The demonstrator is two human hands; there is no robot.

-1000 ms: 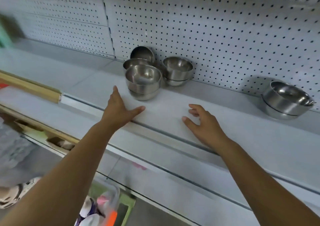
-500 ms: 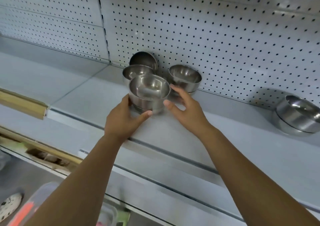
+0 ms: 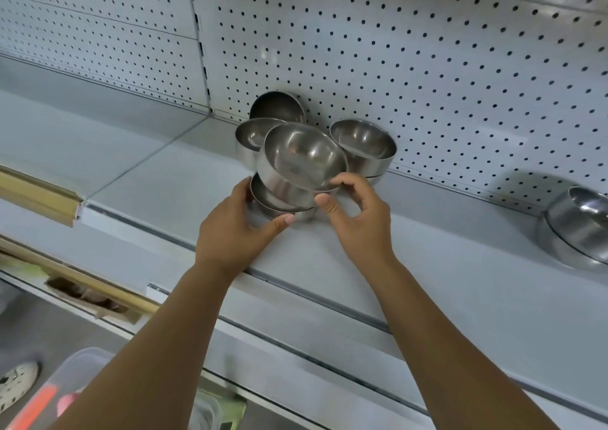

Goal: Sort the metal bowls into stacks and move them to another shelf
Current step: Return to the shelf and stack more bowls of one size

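Several small steel bowls cluster at the back of the grey shelf (image 3: 427, 265). The front stack has a tilted top bowl (image 3: 301, 156) resting in a lower bowl (image 3: 279, 201). My left hand (image 3: 237, 229) cups the lower bowl's left side, thumb under its front. My right hand (image 3: 358, 219) pinches the top bowl's right rim between thumb and fingers. Behind stand a bowl (image 3: 250, 135), another leaning on the pegboard (image 3: 278, 107), and a stacked pair (image 3: 365, 146) to the right.
A larger stacked pair of steel bowls (image 3: 579, 229) sits at the shelf's far right. A white pegboard wall (image 3: 427, 51) backs the shelf. A wooden rail (image 3: 39, 196) lies at left. Plastic containers (image 3: 75, 383) stand below.
Both hands went from lying flat on the shelf front to the front bowl stack and took hold of it. The top bowl now tilts toward me.
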